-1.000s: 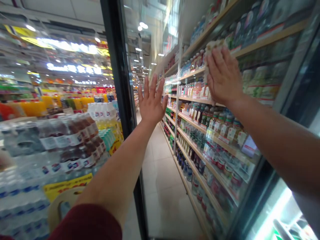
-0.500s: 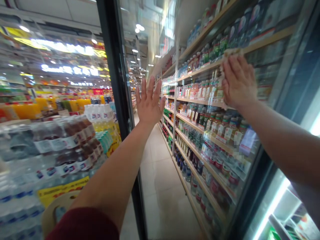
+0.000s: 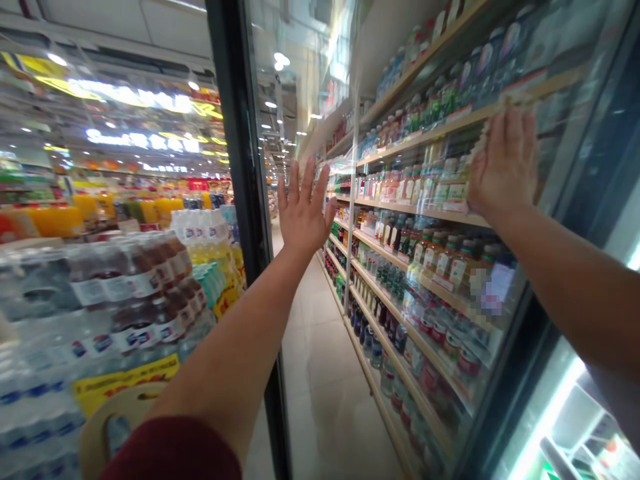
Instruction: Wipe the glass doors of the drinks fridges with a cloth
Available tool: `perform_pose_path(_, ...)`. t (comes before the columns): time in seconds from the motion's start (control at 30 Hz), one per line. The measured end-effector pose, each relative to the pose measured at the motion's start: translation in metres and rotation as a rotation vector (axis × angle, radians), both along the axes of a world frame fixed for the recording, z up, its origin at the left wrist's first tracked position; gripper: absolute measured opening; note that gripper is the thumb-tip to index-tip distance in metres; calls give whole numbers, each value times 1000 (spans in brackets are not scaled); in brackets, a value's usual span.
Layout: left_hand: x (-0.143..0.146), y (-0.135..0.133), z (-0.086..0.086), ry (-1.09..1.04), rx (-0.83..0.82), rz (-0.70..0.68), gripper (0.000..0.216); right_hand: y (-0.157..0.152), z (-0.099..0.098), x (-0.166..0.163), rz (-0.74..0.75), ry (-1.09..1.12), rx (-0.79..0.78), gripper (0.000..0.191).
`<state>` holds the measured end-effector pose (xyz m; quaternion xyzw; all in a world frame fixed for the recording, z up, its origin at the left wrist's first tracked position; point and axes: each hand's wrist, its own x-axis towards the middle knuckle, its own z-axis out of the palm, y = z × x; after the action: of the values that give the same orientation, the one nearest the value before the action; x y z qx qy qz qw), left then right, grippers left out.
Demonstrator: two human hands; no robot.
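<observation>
A tall glass door (image 3: 320, 380) with a dark frame stands in front of me, tilted in the view. My left hand (image 3: 305, 213) lies flat on the pane near its left frame, fingers spread and nothing in the palm. Higher up on the right, my right hand (image 3: 507, 167) presses a pale cloth (image 3: 483, 141) against the glass. The palm and fingers cover most of the cloth; only its top and left edges show. Shelves of drinks appear in or through the glass behind both hands.
Stacked packs of bottled drinks (image 3: 110, 293) stand to the left, with a yellow sign (image 3: 127, 381) on them. A beige chair back (image 3: 93, 433) is close at lower left. The lit cooler inside (image 3: 575, 427) shows at lower right, beyond the door's dark right frame (image 3: 500, 393).
My right hand and the cloth have slid to the right across the glass. The left hand keeps its spread pose on the pane, appearing slightly further right as the view shifts a little.
</observation>
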<state>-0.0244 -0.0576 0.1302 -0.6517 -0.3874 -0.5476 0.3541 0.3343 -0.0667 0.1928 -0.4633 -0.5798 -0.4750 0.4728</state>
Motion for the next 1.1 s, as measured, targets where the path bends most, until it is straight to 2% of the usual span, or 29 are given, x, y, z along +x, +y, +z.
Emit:
perform_pose_path(0.1,1,-4,0,1,2,22,60,-3,16,-27,2,-249,-76,59)
perform_pose_path(0.13,1,-5,0,1,7,20,60,-4,21,-37,3,-250,-79,59)
perform_pose_path(0.27,2,-7,0,-2,12,13,60,-5,33,-82,37,-22,-30,61)
perform_pose_path(0.3,2,-7,1,-2,6,15,60,-5,34,-94,70,-63,-48,60)
perform_pose_path(0.4,1,-7,0,1,-17,23,62,-2,34,-125,216,-367,-141,60)
perform_pose_path(0.47,1,-6,0,2,-19,28,62,3,34,-140,283,-443,-157,60)
perform_pose_path(0.63,2,-5,-1,-9,6,23,60,16,21,-171,286,-154,-30,61)
perform_pose_path(0.67,2,-5,-1,-7,6,22,60,17,17,-176,292,-169,-16,61)
perform_pose_path(0.73,1,-2,-1,-1,7,19,60,17,15,-183,310,-333,-31,60)
perform_pose_path(0.8,1,0,-1,4,9,19,61,16,21,-184,319,-502,-68,59)
perform_pose_path(0.83,0,1,-1,3,8,21,61,16,27,-183,317,-515,-75,59)
perform_pose_path(1.0,-1,4,-1,4,0,32,61,16,44,-186,273,-161,-4,63)
perform_pose_path(1.1,0,5,-1,12,2,41,61,14,47,-190,284,-318,-77,63)
